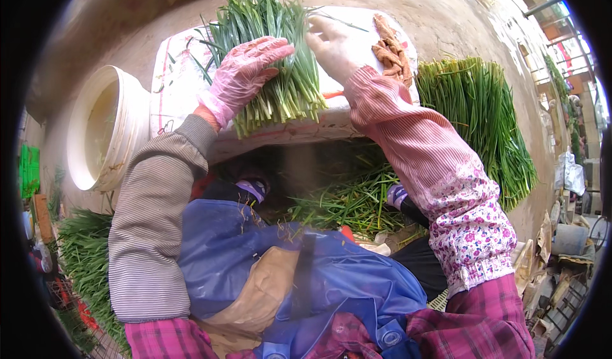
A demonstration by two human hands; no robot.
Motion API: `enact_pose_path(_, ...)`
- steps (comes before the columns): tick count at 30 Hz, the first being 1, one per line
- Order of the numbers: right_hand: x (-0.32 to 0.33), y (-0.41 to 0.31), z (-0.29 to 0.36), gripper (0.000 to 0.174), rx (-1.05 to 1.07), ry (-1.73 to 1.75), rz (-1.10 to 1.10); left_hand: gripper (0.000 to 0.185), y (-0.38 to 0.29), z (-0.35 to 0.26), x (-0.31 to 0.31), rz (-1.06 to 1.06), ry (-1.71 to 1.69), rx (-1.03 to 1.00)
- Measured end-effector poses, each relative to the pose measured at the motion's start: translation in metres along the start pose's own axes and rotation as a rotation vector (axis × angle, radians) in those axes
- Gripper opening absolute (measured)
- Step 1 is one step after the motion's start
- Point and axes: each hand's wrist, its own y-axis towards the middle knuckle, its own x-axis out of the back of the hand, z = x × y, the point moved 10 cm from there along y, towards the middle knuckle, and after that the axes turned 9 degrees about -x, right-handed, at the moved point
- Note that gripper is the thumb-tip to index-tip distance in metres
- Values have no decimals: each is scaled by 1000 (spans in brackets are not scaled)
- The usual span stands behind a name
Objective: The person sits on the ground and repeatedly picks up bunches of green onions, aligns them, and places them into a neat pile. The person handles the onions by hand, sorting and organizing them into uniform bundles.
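A thick bunch of green leafy stalks, likely garlic chives (287, 84), lies on a low surface covered with a white woven sack (177, 86). Across the bunch's left side rests my left hand (251, 70) in a thin pink glove, fingers together and pointing right. My right hand (330, 43), in a pale glove, is at the bunch's upper right edge, fingers bent; whether it pinches any leaves is unclear. A few loose leaves stick out above it. Right of that hand lies a twisted brown cloth strip (394, 53) on the sack.
A white plastic bucket (131, 125) stands left of the sack-covered surface. Large stacks of green stalks lie on the floor at the right (478, 120) and lower left (88, 258). Loose trimmings (354, 206) lie between my feet, beyond my blue apron (334, 273).
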Motion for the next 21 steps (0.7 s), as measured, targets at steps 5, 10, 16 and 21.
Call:
enact_pose_path(5, -11, -24, 0, 15, 236, -262, -29, 52, -9, 24, -13, 9, -275, 226)
enact_pose_path(10, -16, -44, 51, 15, 585, -374, -177, 62, -15, 29, -6, -49, -264, 269)
enact_pose_path(16, -53, -7, 29, 24, 249, -706, 141, 57, -15, 27, 1, -75, -195, 225)
enact_pose_path(21, -48, 18, 0, 27, -32, -249, 278, 55, -20, 28, 2, -96, -221, 217)
